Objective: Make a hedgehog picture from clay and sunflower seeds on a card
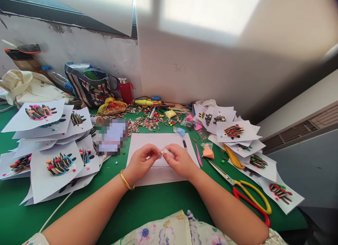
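Both hands meet above white paper sheets (139, 141) on the green table. Between the fingertips is a small white lump (168, 153), perhaps soft clay or a wrapped piece. My left hand (142, 161), with a gold bangle at the wrist, pinches its left end with thumb and forefinger. Around its right part my right hand (181, 161) is closed, thumb on top. A black pen (185, 145) lies on the paper, right of my right hand. Beside the paper are a pink tool (198, 154) and orange clay (208, 151) in a clear bag.
Stacks of seed-decorated cards stand at left (56, 164) and right (235, 130). Large scissors (237, 188) lie right of my right forearm. Loose seeds (137, 125), a red bottle (125, 91) and a striped bag (89, 84) are farther back. A white cable (59, 207) crosses the left side.
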A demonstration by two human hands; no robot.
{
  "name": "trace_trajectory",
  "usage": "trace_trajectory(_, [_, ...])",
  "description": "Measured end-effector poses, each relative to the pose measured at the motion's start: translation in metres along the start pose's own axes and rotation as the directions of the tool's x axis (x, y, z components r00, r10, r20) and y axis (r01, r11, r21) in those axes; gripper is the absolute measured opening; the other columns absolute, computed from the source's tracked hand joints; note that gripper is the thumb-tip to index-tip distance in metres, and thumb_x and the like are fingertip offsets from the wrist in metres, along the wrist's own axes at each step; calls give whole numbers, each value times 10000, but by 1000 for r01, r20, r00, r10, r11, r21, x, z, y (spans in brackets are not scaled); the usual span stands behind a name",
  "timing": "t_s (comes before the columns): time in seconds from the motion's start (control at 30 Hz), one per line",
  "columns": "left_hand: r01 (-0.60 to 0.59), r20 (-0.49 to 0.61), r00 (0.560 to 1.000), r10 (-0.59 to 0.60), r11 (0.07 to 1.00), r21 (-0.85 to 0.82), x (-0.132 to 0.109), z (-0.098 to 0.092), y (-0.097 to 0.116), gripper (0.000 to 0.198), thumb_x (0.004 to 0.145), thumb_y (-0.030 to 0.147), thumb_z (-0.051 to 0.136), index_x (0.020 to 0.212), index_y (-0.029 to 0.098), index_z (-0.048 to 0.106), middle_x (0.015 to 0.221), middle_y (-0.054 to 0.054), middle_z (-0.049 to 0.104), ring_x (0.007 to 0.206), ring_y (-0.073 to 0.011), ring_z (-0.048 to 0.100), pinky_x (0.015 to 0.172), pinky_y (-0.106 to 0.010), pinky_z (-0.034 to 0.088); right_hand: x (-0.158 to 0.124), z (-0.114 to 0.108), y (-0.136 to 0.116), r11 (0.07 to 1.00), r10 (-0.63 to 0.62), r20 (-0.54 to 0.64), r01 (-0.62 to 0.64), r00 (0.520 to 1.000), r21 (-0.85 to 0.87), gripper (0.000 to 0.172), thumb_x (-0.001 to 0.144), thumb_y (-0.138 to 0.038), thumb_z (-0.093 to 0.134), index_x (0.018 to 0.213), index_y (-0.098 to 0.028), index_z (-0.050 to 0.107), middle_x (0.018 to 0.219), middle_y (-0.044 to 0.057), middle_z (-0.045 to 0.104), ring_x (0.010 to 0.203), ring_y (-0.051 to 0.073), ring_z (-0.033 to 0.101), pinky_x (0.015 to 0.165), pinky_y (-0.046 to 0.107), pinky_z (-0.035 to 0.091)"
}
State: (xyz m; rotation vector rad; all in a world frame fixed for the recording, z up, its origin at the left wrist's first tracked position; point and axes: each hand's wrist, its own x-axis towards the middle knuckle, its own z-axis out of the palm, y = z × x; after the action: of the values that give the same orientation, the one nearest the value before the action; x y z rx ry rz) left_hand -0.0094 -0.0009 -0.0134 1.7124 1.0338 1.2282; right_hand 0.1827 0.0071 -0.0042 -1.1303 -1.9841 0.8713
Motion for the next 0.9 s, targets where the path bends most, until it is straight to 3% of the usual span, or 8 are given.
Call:
trace_trajectory(0.1, [-17,1,1000,17,999,-39,1,-1,0,95,874,243,610,930,196,671,829,-25,671,739,-140,646,700,-287,559,0,-2,1,993,65,-31,-62,997,96,223,878,-370,591,1048,-225,591,992,29,632,885,173,575,782,296,450])
trace_trajectory(0.2, [-32,19,999,33,999,-32,2,-3,0,202,892,230,577,1057,223,694,875,-29,678,717,-128,660,698,-283,566,1,-2,3,984,90,-39,-83,995,155,225,895,-419,562,982,-215,595,929,15,621,816,155,556,730,273,441])
trace_trajectory(0.4, [-98,85,993,80,968,230,2,-5,-2,277,881,227,599,1137,262,695,891,-22,714,777,-140,652,712,-265,537,1,-1,6,993,66,21,-68,998,101,246,951,-411,472,954,-214,618,866,8,630,785,155,556,709,271,426])
trace_trajectory(0.6, [-242,147,969,199,880,408,1,-6,-4,160,883,255,622,1016,224,704,891,-31,726,789,-152,650,729,-275,520,-1,-1,4,999,36,58,-35,998,-20,272,981,-388,408,919,-209,603,844,20,632,785,165,562,701,278,421])
trace_trajectory(0.77, [-374,216,927,305,750,545,0,-6,-2,114,899,263,597,896,206,696,844,-44,708,769,-165,635,688,-277,497,0,-1,1,995,46,103,-37,994,-93,328,994,-389,365,801,-210,559,762,4,590,731,155,538,665,270,395])
trace_trajectory(0.9, [-421,219,904,366,684,596,-1,-5,-1,146,917,289,571,943,206,688,881,-59,695,805,-177,625,715,-294,494,0,-3,1,993,64,95,-54,993,-101,346,997,-389,359,750,-210,521,717,-11,555,693,144,514,631,260,374])
